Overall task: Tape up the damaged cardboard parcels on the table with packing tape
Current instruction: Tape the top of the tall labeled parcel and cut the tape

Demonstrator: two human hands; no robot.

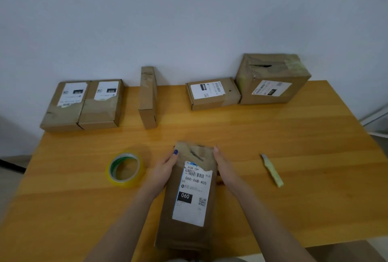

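Parcel labelled 060 (189, 194) lies lengthwise at the near centre of the table (294, 135), torn at its far end. Left hand (165, 169) grips its left edge, thumb on top; right hand (224, 169) presses its right edge with straight fingers. Tape roll (126, 183) lies left, cutter (271, 170) right; other parcels (148, 98) line the far edge.

The wooden table (294, 146) carries a roll of yellowish packing tape (125, 170), lying flat. Just right of the roll is the 060 parcel (189, 209), and well right of it a pale green box cutter (272, 170). Beyond the roll, along the far edge, stand the far-left flat box (65, 107), touching a second flat box (100, 105), then a narrow box on edge (148, 98), a labelled flat box (212, 93), and just beside that a big torn-topped box (273, 79).
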